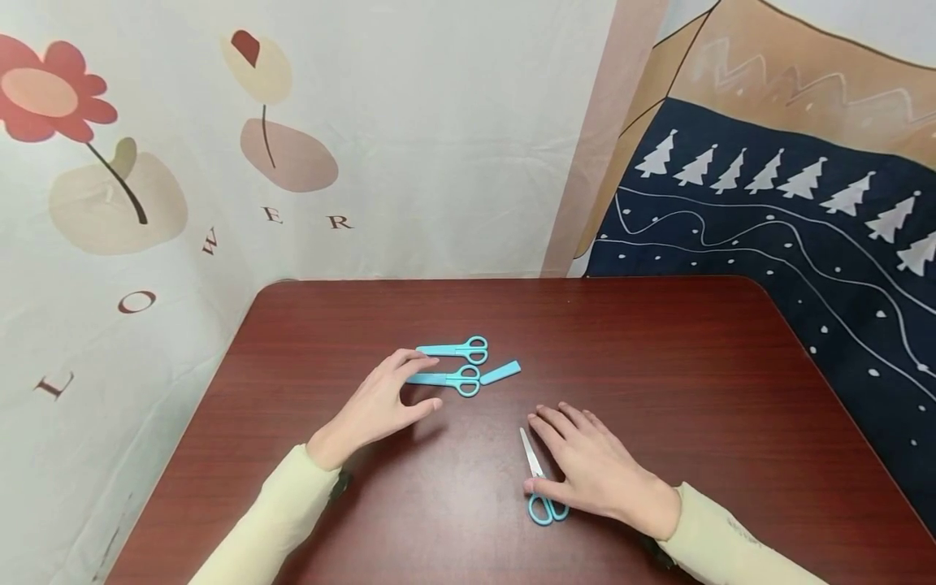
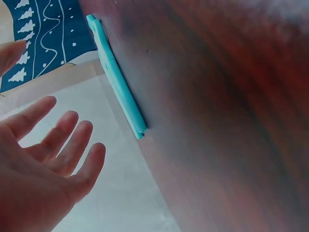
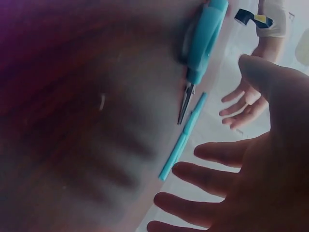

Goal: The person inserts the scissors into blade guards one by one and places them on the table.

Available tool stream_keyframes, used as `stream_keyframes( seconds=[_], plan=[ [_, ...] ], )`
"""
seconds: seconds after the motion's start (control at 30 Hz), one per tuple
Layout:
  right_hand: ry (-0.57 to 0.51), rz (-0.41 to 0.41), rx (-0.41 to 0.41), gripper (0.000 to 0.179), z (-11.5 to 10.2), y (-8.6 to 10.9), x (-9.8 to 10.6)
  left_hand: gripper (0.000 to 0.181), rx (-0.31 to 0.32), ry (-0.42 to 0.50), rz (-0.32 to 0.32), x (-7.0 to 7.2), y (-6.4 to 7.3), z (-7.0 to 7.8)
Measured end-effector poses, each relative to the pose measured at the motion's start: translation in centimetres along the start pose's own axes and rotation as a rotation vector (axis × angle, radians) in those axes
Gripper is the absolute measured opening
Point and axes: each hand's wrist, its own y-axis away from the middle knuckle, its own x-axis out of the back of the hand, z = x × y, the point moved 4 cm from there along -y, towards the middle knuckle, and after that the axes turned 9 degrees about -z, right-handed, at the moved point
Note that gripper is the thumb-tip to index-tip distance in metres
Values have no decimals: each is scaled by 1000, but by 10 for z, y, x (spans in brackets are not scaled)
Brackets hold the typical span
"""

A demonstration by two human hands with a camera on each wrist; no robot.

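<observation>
We see a left hand (image 1: pixel 380 398) and a right hand (image 1: pixel 588 463) above a glossy reddish-brown wooden table (image 1: pixel 658 349), both in pale yellow-green sleeves (image 1: pixel 281 504).

Below the right hand we find a pair of scissors with light-blue ring handles and bare metal blades (image 1: pixel 535 461), lying with its tips pointing away from the person and its rings towards them. The right thumb overlaps it near the base of the blades in the head view, yet the right wrist view shows thumb and scissors apart. We note the right fingers released, spread and nearly straight, with nothing in them.

The left hand is nearest to two turquoise scissors whose blades are sheathed: the farther pair (image 1: pixel 446 350) and the nearer pair (image 1: pixel 439 379), side by side with their rings to the right. Its fingers are loosely bent and released, grasping nothing; from the left wrist we see them clear of the scissors.

A loose flat turquoise plastic sheath (image 1: pixel 500 373) lies slanted just beside the nearer pair's rings; whether they touch, we cannot tell. Behind the table we see a cream flower-printed cloth (image 1: pixel 439 122) and a navy cloth with white trees (image 1: pixel 731 211).
</observation>
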Motion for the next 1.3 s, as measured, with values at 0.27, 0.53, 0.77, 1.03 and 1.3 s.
stream_keyframes(
  seconds=[0.27,0.53,0.77,1.03,1.3],
  plan=[
    [28,-43,-2,92,-5,0,-4,68,14,-1,8,-1,8,0],
    [34,-42,-34,84,5,1,3,70,4,8,18,-1,9,1],
    [39,37,48,50,9,1,5,70,7,5,18,0,8,0],
    [20,94,139,22,10,-1,10,71,0,-15,22,0,8,1],
    [32,72,181,22,19,0,13,70,-22,-2,-16,-7,0,8]
  ],
)
